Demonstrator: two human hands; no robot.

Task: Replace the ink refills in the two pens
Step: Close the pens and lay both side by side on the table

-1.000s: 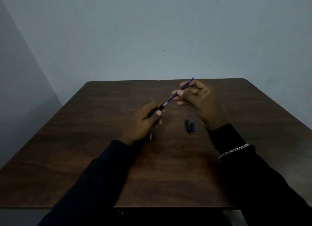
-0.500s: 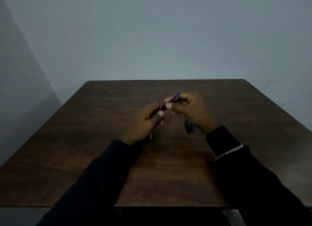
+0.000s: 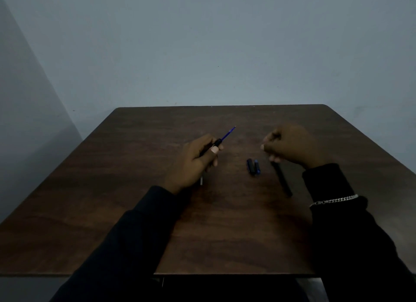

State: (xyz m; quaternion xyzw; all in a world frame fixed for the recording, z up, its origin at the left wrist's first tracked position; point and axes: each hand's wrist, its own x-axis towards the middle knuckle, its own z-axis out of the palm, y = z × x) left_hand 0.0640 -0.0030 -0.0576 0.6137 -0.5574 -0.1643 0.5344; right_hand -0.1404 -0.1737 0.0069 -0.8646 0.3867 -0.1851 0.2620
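Pens and refills are shown part-dismantled on a dark brown wooden table (image 3: 225,234). Nearest the viewer, a slim black pen barrel (image 3: 281,180) is seen lying on the tabletop, its long axis running away from the viewer and its far end tucked under the right hand (image 3: 290,146). Whether that loosely curled hand is closed on the barrel cannot be told. Just left of it, two short caps, one black and one blue (image 3: 254,166), are laid side by side. Further left, a black pen body with a thin blue ink refill (image 3: 227,134) protruding is pinched in the left hand (image 3: 195,162), the tip pointed up and away to the right. The loose barrel is judged nearer the right hand. A second earlier the refill was gripped by both hands; it is now released by the right, which is withdrawn to the right.
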